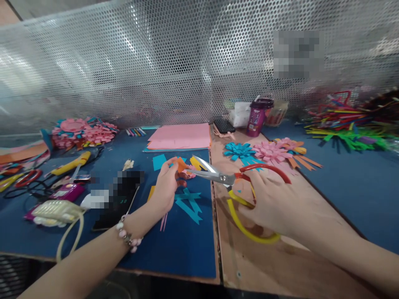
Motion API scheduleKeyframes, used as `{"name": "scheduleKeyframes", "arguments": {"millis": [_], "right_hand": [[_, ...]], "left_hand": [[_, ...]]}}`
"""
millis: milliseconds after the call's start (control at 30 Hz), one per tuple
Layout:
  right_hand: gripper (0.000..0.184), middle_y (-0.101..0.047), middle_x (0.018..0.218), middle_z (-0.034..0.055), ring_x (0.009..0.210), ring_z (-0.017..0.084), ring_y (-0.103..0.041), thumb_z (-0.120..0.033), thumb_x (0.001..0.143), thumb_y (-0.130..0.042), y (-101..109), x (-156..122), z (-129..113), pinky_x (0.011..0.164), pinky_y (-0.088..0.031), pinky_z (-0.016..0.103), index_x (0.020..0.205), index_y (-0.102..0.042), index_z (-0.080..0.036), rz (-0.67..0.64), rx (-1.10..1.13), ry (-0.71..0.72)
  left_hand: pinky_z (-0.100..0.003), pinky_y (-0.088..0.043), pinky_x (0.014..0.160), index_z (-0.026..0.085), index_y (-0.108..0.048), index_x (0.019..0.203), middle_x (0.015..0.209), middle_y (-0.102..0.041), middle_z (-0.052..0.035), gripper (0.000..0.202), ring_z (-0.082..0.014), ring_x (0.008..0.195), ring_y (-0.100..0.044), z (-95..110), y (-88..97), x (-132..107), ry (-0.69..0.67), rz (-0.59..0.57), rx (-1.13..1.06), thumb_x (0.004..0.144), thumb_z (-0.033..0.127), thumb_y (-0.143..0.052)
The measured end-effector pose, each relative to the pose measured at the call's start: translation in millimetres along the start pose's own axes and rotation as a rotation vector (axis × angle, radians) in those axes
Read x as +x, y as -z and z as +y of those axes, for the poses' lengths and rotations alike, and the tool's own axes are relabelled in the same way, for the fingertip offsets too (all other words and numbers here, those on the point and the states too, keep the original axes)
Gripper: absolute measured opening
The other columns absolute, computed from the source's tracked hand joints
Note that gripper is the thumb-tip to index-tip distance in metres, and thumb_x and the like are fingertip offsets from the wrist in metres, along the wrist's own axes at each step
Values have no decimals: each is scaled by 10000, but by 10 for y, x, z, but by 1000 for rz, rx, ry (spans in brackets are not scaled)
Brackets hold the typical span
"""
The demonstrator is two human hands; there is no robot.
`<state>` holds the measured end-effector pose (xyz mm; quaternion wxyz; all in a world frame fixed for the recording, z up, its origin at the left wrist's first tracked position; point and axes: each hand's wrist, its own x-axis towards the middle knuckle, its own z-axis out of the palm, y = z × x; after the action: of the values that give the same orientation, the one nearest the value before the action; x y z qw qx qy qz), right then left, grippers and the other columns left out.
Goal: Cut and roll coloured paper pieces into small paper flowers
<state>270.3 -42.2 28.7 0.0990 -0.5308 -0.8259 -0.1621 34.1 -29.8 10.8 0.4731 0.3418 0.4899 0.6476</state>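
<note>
My left hand [166, 185], with a beaded bracelet [127, 236] at the wrist, pinches a small piece of orange paper [181, 164]. In my right hand [271, 203] is a pair of scissors [222, 177] with one red and one yellow handle. Their blades stand apart and point left, the tips close to the orange paper; whether they touch it I cannot tell. Below the blades lie blue paper strips [190, 205], notched at the ends. Yellow paper strips [196, 162] and a blue paper square [159, 162] lie just beyond my left hand.
Stacked pink sheets [181, 136] lie at the back, near a purple cup [258, 118]. Blue [238, 153] and pink paper flowers [271, 151] rest on the wooden board. Leftward are a phone [120, 199], a yellow glue gun [71, 162] and a flower pile [82, 132]. A perforated metal screen [174, 62] stands behind.
</note>
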Motion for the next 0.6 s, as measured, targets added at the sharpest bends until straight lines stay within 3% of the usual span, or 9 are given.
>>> {"name": "scheduleKeyframes", "arguments": {"millis": [300,533,600], "right_hand": [[486,-642,906,111,833,274,-584,-475,718,-543,50,23,6,652,-376,324,1070,-574,-141,-45,21,18],[480,-627,779,114,744,257,-592,-493,726,-523,-9,23,16,638,-374,324,1027,-573,-122,27,-3,10],[467,-637,850,120,779,263,-595,-468,735,-527,22,29,11,650,-379,328,1058,-565,-133,-6,2,-1]], "left_hand": [[-222,-401,459,169,-486,1033,847,-658,-60,211,-119,601,-593,-8,10,10,20,-2,2,846,264,-512],[-234,-419,477,170,-524,1010,986,-668,-114,243,-162,692,-648,-74,42,17,25,-84,38,831,332,-552],[-238,-432,487,168,-542,991,1029,-658,-121,238,-169,723,-654,-98,46,12,17,-104,67,827,340,-561]]}}
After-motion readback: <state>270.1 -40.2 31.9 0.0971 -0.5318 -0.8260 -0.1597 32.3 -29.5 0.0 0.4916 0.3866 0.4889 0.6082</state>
